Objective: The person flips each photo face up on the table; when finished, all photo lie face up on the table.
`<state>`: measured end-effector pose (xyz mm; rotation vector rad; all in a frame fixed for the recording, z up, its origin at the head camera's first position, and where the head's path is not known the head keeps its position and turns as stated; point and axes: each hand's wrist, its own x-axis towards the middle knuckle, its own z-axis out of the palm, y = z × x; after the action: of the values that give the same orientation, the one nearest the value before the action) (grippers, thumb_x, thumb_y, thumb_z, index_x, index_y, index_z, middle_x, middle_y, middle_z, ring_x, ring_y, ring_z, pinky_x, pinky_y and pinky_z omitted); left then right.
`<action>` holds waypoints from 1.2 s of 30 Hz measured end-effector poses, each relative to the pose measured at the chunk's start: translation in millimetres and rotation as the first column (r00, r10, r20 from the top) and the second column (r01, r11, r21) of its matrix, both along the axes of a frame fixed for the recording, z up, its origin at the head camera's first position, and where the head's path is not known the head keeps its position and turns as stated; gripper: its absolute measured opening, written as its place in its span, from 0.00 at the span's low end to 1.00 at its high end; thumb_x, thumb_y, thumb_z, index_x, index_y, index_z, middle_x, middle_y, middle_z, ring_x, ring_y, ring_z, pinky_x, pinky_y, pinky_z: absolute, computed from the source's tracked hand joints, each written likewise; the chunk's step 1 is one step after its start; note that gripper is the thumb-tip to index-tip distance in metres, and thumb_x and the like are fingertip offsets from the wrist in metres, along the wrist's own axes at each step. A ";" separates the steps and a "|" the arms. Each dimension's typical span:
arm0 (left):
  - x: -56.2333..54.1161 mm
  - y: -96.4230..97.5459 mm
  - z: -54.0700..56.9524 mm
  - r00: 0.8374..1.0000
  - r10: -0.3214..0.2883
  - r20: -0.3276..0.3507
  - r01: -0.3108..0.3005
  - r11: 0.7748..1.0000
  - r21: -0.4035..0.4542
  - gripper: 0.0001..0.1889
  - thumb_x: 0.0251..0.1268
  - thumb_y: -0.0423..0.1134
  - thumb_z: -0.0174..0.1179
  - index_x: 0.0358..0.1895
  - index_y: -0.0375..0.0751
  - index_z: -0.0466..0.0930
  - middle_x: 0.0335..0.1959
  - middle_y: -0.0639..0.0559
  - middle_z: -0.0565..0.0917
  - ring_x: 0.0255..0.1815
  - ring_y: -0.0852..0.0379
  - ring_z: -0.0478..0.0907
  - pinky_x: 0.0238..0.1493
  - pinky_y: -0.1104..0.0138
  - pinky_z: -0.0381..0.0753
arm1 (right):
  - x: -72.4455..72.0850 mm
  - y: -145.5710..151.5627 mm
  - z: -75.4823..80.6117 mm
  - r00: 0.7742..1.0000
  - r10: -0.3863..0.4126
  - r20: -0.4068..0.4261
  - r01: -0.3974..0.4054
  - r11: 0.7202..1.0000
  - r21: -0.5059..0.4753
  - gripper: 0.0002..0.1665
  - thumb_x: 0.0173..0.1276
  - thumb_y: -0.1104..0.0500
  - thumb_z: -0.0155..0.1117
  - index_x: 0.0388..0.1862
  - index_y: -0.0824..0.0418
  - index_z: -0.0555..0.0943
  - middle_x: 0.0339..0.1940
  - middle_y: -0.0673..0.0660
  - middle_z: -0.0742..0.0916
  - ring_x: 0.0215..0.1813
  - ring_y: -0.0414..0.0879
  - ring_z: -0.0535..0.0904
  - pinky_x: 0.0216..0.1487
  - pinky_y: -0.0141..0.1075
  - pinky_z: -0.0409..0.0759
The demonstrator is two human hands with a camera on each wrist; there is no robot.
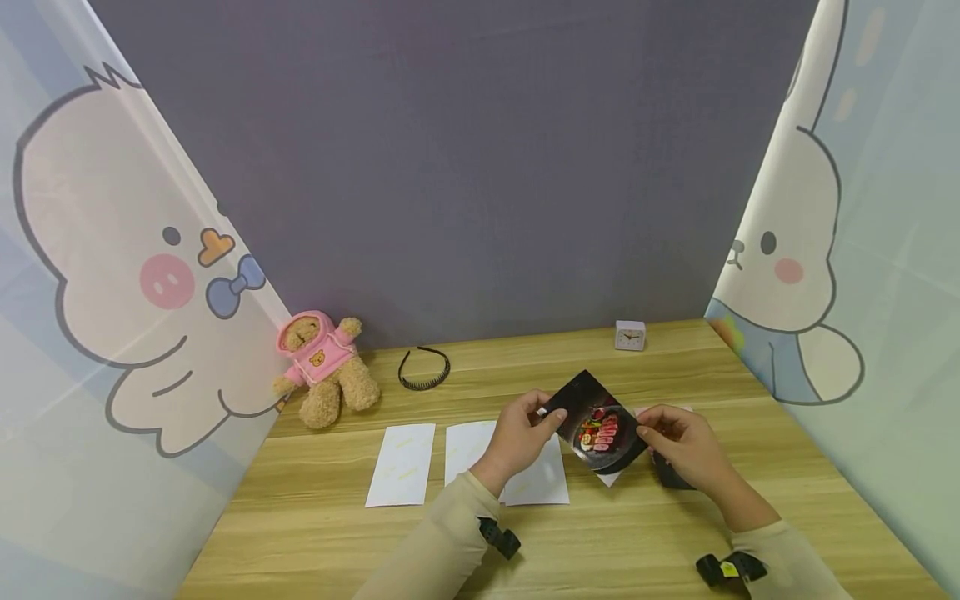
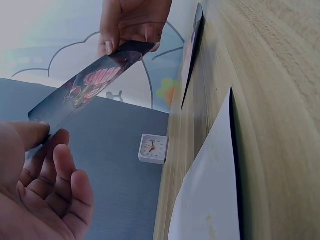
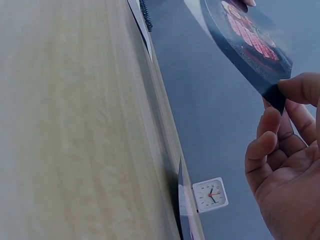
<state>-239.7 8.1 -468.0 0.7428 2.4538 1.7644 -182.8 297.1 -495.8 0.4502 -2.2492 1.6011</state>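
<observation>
A dark photo print (image 1: 597, 429) of sliced meat on a plate is held up over the table, tilted with a corner pointing up. My left hand (image 1: 520, 436) pinches its left corner between thumb and fingers. At the opposite corner, the thumb and fingers of my right hand (image 1: 686, 443) pinch it too. In the right wrist view the picture side of the print (image 3: 245, 42) shows, with the right thumb on the dark corner. Under my right forearm lies another dark print (image 1: 670, 473), partly hidden by the hand.
White sheets (image 1: 402, 465) lie in a row left of the print, some partly behind my left arm. Farther back are a teddy bear (image 1: 327, 367) in a pink hoodie, a black headband (image 1: 424, 384) and a small white clock (image 1: 630, 335). A grey partition (image 1: 480, 183) closes the back.
</observation>
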 end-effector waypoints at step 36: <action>5.4 9.6 -3.3 0.996 -0.083 0.029 0.082 0.995 0.048 0.14 0.73 0.34 0.68 0.58 0.46 0.80 0.42 0.53 0.87 0.35 0.63 0.85 0.35 0.68 0.84 | -2.8 1.4 0.7 0.989 0.116 0.094 -0.105 0.989 -0.108 0.08 0.76 0.70 0.64 0.49 0.75 0.78 0.34 0.65 0.86 0.29 0.56 0.87 0.25 0.42 0.84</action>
<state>-234.3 17.7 -471.3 0.8013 2.3339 1.7961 -185.6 298.5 -495.1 0.4849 -2.2356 1.8244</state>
